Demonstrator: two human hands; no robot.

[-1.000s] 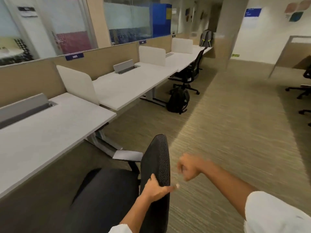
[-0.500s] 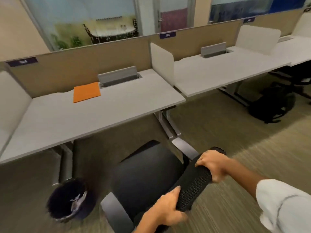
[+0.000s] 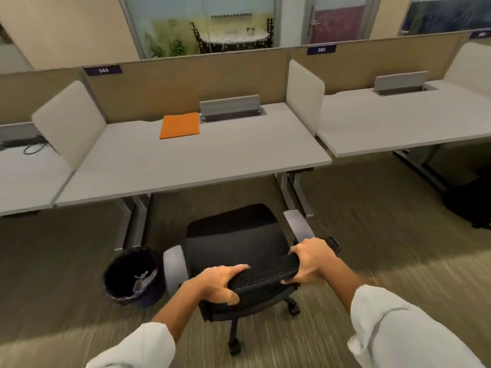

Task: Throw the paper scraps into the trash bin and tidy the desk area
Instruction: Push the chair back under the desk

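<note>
1. The left hand grips the top edge of the black office chair, fingers curled over its mesh backrest.
2. The right hand grips the same backrest edge further right, fingers wrapped round it.
3. The chair faces the grey counter, its seat just short of the front edge.
4. A black trash bin stands on the carpet just left of the chair, pale paper scraps inside.
5. An orange folder lies flat at the counter's back.

Two bare forearms extend from loose white sleeves, cuffs pushed back above the wrists.
</note>
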